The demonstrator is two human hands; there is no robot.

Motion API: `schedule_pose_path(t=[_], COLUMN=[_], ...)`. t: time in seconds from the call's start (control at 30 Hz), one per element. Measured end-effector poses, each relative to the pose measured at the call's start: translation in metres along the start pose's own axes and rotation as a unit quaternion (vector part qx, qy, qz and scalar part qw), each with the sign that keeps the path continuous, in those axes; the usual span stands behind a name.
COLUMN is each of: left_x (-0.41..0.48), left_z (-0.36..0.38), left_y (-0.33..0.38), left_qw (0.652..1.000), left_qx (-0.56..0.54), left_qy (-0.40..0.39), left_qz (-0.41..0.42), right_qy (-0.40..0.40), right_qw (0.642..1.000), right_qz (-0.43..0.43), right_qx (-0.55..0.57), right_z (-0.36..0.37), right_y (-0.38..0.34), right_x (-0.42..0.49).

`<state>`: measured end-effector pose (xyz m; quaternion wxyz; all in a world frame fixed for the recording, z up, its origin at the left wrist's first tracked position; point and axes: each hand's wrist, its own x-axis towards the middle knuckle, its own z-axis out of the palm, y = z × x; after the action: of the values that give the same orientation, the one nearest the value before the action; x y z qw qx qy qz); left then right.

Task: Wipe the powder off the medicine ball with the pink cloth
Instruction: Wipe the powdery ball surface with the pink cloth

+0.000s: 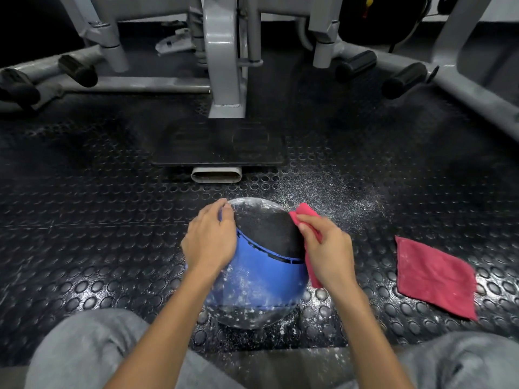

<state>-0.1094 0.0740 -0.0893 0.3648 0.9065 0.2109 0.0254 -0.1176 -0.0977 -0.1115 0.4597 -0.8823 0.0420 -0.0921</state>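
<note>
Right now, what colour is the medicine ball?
The medicine ball is blue and black, powder-dusted; head view.

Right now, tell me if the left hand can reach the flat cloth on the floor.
Probably not directly: the medicine ball and right hand sit between the left hand and flat cloth.
</note>
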Motion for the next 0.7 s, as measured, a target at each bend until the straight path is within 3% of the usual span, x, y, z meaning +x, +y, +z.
schedule_pose_path(t=[0.1,0.17,0.23,0.43,0.63,0.7], left_x=[0.002,0.003,0.003,-0.003,-0.003,-0.005], left_z=[0.002,0.001,0.0,0.001,0.002,-0.001], left_y=[0.004,0.002,-0.002,-0.002,-0.004,-0.007], left_qw=[1.0,1.0,1.0,1.0,1.0,0.999], left_qx=[0.008,0.003,-0.01,-0.012,-0.017,-0.034], left_qy=[0.003,0.003,0.001,0.01,0.017,0.017], left_qz=[-0.004,-0.009,-0.012,-0.002,-0.007,-0.017], right_qy=[-0.017,-0.032,-0.037,0.013,0.005,-0.003], right_qw=[0.99,0.979,0.986,0.998,0.991,0.995], right_qz=[-0.13,-0.166,-0.12,0.045,-0.123,-0.098], right_qx=[-0.06,-0.112,-0.109,0.035,-0.053,-0.022], right_z=[0.012,0.019,0.018,0.006,0.017,0.018], right_y=[-0.037,-0.043,-0.031,0.01,-0.026,-0.02], right_x=[-0.006,-0.01,-0.006,0.002,-0.014,-0.012])
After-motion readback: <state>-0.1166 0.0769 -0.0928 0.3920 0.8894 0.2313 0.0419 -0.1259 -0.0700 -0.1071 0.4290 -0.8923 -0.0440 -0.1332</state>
